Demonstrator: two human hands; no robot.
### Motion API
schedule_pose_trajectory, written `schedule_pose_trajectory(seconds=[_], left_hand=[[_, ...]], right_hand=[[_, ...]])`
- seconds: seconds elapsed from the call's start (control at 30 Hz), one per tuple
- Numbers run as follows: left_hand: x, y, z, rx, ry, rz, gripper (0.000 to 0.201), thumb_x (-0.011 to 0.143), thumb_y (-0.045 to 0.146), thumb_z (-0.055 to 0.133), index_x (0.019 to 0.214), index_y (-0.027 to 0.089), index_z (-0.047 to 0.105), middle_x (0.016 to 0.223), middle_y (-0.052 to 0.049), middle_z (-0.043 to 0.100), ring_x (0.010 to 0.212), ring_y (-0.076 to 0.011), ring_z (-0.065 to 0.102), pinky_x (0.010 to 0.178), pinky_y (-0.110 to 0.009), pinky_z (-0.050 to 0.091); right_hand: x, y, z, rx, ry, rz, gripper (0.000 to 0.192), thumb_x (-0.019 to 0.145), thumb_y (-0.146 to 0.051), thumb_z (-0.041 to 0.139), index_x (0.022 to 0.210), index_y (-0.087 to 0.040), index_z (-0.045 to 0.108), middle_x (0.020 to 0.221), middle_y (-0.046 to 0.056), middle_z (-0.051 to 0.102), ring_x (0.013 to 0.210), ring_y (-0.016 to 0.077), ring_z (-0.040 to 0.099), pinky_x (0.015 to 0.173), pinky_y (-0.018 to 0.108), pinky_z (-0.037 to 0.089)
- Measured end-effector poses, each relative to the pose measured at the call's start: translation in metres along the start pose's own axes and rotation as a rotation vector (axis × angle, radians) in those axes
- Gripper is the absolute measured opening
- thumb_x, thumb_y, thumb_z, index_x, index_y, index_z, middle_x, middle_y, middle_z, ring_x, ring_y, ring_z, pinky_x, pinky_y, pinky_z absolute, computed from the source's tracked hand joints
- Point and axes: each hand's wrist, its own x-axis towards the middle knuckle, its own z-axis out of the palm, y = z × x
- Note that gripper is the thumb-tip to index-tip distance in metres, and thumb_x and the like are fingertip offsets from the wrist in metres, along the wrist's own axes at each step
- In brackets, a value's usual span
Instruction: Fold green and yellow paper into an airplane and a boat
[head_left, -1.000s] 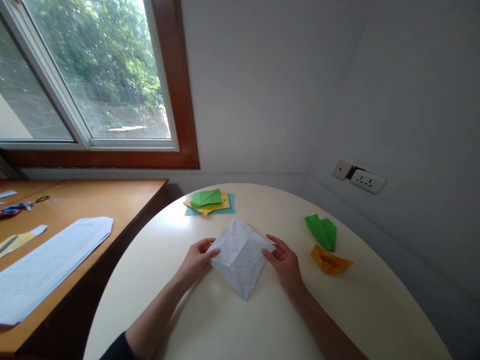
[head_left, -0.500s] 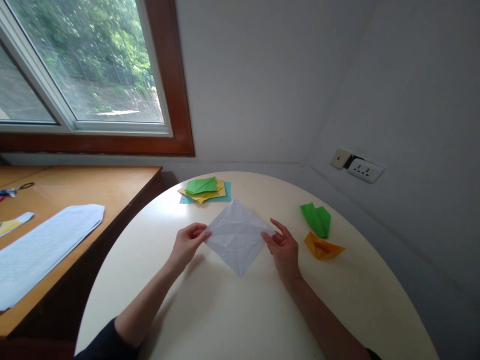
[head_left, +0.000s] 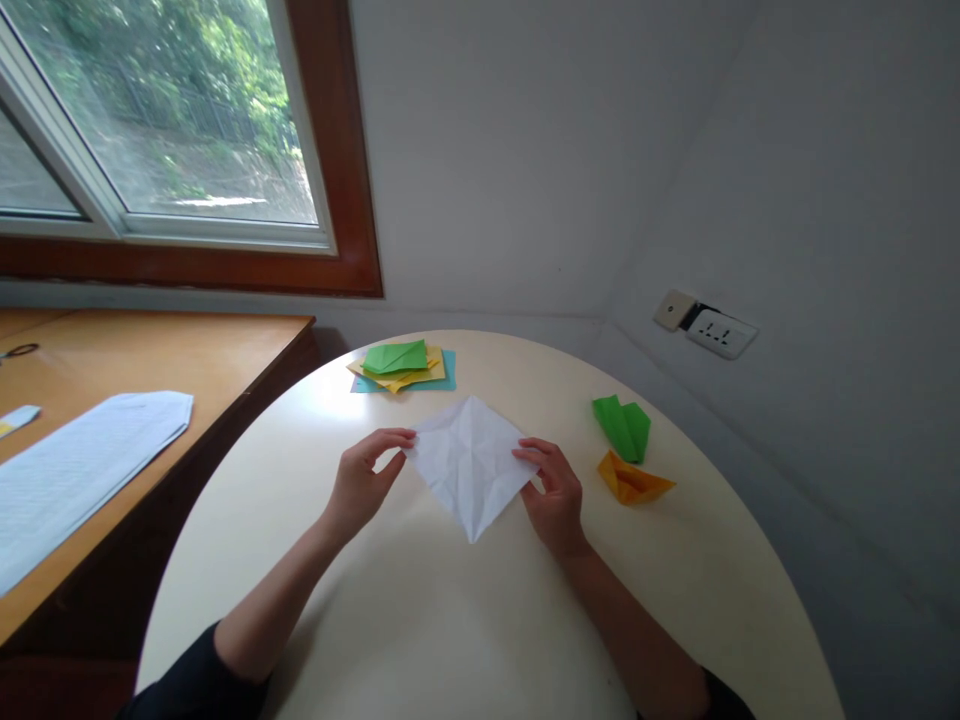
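So far we pinch the creased white sheet (head_left: 469,462) at both corners, left hand (head_left: 358,482) and right hand (head_left: 553,490), unfolded, shaping undone.

A: That white sheet (head_left: 471,465) is looking like thin paper – matt, and creased all over, so it's sitting kind of crinkly rather than smooth.

B: Yep, and the round table (head_left: 450,620) under it is giving off a soft sheen, smooth cream laminate by the look of it. The desk (head_left: 150,360) beside it is showing as orange-toned wood, smooth too.

A: The coloured stack (head_left: 401,365) and the green (head_left: 622,425) and orange (head_left: 631,480) folded bits are all reading as matt paper – the window frame (head_left: 330,150) is looking like varnished wood.
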Motion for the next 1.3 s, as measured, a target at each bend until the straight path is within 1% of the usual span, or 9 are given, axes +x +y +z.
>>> schedule_pose_trajectory(seconds=[0.2, 0.33, 0.43, 0.5, 0.63, 0.77, 0.93, 1.1, 1.3], left_hand=[[0.0, -0.018, 0.0, 0.158, -0.071, 0.049, 0.02, 0.076, 0.025, 0.057, 0.093, 0.019, 0.065, 0.111, -0.01, 0.061, 0.104, -0.0222, 0.058, 0.09, -0.04, 0.047], [0.0, -0.025, 0.002, 0.016, -0.061, -0.091, 0.031, 0.073, 0.034, 0.061, 0.098, 0.017, 0.065, 0.123, -0.013, 0.056, 0.116, -0.0254, 0.051, 0.096, -0.043, 0.043], [0.0, -0.025, 0.004, -0.195, -0.108, -0.267, 0.04, 0.069, 0.042, 0.065, 0.098, 0.014, 0.064, 0.113, -0.014, 0.063, 0.108, -0.0265, 0.057, 0.092, -0.041, 0.046], [0.0, -0.024, 0.005, -0.254, -0.141, -0.344, 0.039, 0.067, 0.042, 0.068, 0.093, 0.013, 0.065, 0.102, -0.012, 0.068, 0.098, -0.0256, 0.063, 0.087, -0.04, 0.049], [0.0, -0.021, 0.005, -0.255, -0.106, -0.359, 0.032, 0.066, 0.038, 0.068, 0.085, 0.013, 0.066, 0.092, -0.01, 0.07, 0.09, -0.0241, 0.064, 0.083, -0.038, 0.05], [-0.001, -0.019, 0.005, -0.191, -0.049, -0.338, 0.026, 0.067, 0.029, 0.06, 0.085, 0.013, 0.067, 0.089, -0.009, 0.07, 0.086, -0.0227, 0.064, 0.08, -0.036, 0.05], [-0.002, -0.016, 0.005, -0.176, -0.001, -0.365, 0.026, 0.066, 0.027, 0.056, 0.084, 0.014, 0.069, 0.083, -0.006, 0.07, 0.081, -0.0209, 0.062, 0.077, -0.034, 0.049], [-0.004, -0.015, 0.009, -0.188, 0.062, -0.387, 0.028, 0.067, 0.036, 0.062, 0.081, 0.013, 0.069, 0.084, -0.008, 0.071, 0.08, -0.0212, 0.062, 0.075, -0.033, 0.049], [-0.006, -0.021, 0.013, -0.143, 0.125, -0.427, 0.034, 0.063, 0.039, 0.067, 0.085, 0.012, 0.066, 0.083, -0.008, 0.07, 0.073, -0.0179, 0.063, 0.069, -0.03, 0.05]], right_hand=[[0.0, -0.001, 0.001, -0.011, -0.026, -0.019, 0.014, 0.077, -0.016, 0.055, 0.087, -0.021, 0.064, 0.099, 0.007, 0.063, 0.096, 0.0186, 0.06, 0.079, 0.033, 0.052], [-0.001, -0.002, 0.001, -0.006, -0.036, -0.019, 0.017, 0.077, -0.013, 0.053, 0.087, -0.022, 0.064, 0.099, 0.007, 0.063, 0.096, 0.0179, 0.06, 0.079, 0.033, 0.052], [-0.002, -0.001, 0.001, 0.012, -0.042, -0.023, 0.018, 0.075, -0.01, 0.054, 0.085, -0.021, 0.063, 0.1, 0.007, 0.063, 0.096, 0.0176, 0.06, 0.08, 0.033, 0.052], [-0.002, -0.001, 0.001, 0.015, -0.045, -0.025, 0.018, 0.074, -0.008, 0.054, 0.084, -0.02, 0.063, 0.1, 0.007, 0.063, 0.096, 0.0174, 0.06, 0.079, 0.032, 0.053], [-0.001, -0.001, 0.002, 0.007, -0.056, -0.053, 0.021, 0.073, -0.006, 0.053, 0.085, -0.02, 0.063, 0.099, 0.007, 0.063, 0.095, 0.0172, 0.06, 0.076, 0.031, 0.054], [0.0, -0.002, 0.003, -0.008, -0.057, -0.051, 0.031, 0.073, -0.006, 0.054, 0.098, -0.022, 0.061, 0.102, 0.007, 0.061, 0.098, 0.0173, 0.058, 0.071, 0.028, 0.055], [-0.002, -0.002, 0.005, 0.074, -0.016, 0.05, 0.036, 0.073, -0.011, 0.055, 0.107, -0.023, 0.059, 0.105, 0.008, 0.056, 0.101, 0.0176, 0.056, 0.069, 0.026, 0.056], [-0.002, 0.002, 0.007, 0.185, -0.035, 0.167, 0.039, 0.073, -0.015, 0.057, 0.111, -0.021, 0.057, 0.108, 0.009, 0.057, 0.098, 0.0184, 0.059, 0.072, 0.028, 0.056], [0.0, 0.008, 0.012, 0.428, -0.095, 0.509, 0.062, 0.071, -0.026, 0.059, 0.13, -0.018, 0.043, 0.102, 0.008, 0.065, 0.074, 0.015, 0.066, 0.069, 0.033, 0.058]])
